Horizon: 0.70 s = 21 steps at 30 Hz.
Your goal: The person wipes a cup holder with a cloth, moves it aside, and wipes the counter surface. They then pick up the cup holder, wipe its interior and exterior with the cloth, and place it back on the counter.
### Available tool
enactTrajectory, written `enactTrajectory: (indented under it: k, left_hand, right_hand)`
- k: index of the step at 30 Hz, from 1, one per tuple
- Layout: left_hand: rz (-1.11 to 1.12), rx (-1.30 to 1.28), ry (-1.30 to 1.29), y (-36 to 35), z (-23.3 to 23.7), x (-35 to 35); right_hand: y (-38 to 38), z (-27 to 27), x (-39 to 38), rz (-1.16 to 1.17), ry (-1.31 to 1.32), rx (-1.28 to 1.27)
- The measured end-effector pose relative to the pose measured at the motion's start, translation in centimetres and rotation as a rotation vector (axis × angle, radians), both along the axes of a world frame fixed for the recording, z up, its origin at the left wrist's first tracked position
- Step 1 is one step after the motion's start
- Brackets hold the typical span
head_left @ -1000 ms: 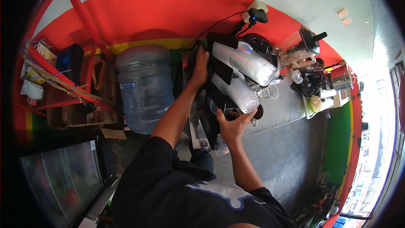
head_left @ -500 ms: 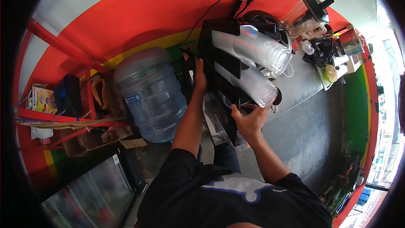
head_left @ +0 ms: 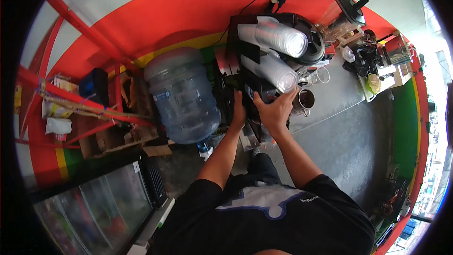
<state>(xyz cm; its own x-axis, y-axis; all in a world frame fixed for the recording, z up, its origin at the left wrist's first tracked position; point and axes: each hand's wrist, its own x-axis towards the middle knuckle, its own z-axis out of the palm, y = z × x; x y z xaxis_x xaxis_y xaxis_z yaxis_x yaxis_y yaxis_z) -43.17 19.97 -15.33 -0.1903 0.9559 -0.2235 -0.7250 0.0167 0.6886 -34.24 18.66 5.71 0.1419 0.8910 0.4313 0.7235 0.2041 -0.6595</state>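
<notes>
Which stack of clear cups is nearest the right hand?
The lower stack in view: it lies right by the right hand, while the upper stack sits farther away.

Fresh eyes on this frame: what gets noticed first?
Probably the big bluish water bottle, left of centre. Next, the stacks of clear cups in a black holder, just beyond the right hand. Behind them, the bold red wall band.

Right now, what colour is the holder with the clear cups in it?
The cup holder is black, best seen in the head view.
</notes>
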Motion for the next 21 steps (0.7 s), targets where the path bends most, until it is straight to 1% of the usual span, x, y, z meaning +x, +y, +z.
enactTrajectory:
  k: [1,3,4,6,7,9,10,12,13,15,16,17,18,19,20,21]
  left_hand:
    - [0.016,-0.015,0.002,-0.5,-0.7,0.3]
    - [-0.069,0.062,-0.146,-1.2,-2.2,0.7]
    - [-0.041,0.054,-0.141,-2.2,-1.4,1.0]
    - [0.018,-0.074,-0.148,-3.4,0.8,1.8]
    - [0.041,-0.075,-0.137,-3.9,1.8,2.2]
    - [0.052,-0.204,-0.246,-5.5,3.7,2.8]
    - [0.059,-0.219,-0.222,-6.4,4.8,2.6]
    - [-0.15,-0.344,-0.147,-8.2,7.3,1.9]
    - [-0.152,-0.36,-0.125,-9.2,8.8,2.2]
    - [0.011,-0.289,-0.081,-9.5,11.2,3.6]
    - [0.055,-0.277,-0.115,-9.8,11.0,3.8]
    - [-0.072,-0.226,-0.072,-11.0,8.4,2.1]
    - [-0.011,-0.241,-0.069,-11.6,9.8,2.6]
    - [0.052,-0.259,-0.067,-12.2,12.4,3.6]
    - [0.07,-0.217,-0.056,-12.7,16.1,4.7]
    - [0.064,-0.126,0.008,-13.3,17.3,5.1]
  right_hand:
    - [-0.2,0.8,-0.2,0.016,0.002,-0.015]
    - [-0.7,1.9,-0.3,0.095,0.193,-0.086]
    - [-0.8,2.0,0.0,0.151,0.192,-0.07]
    - [-0.9,2.0,0.9,0.232,0.19,-0.075]
    - [-0.9,2.4,1.2,0.282,0.186,-0.068]
    - [-0.9,2.9,2.3,0.325,0.199,-0.105]
    - [-0.6,2.9,2.8,0.348,0.175,-0.123]
    - [-0.6,2.8,3.9,0.382,0.174,-0.154]
    - [-1.0,2.5,4.5,0.377,0.2,-0.164]
    - [-0.6,2.1,5.9,0.485,0.08,-0.045]
    - [-0.8,2.8,6.5,0.505,0.108,-0.163]
    - [-0.9,2.7,7.0,0.533,0.148,-0.162]
    - [-0.8,2.8,7.7,0.567,0.187,-0.173]
    - [-0.9,2.9,8.4,0.602,0.226,-0.186]
    - [-1.2,3.2,9.1,0.615,0.23,-0.189]
    - [-1.5,3.4,9.9,0.618,0.3,-0.173]
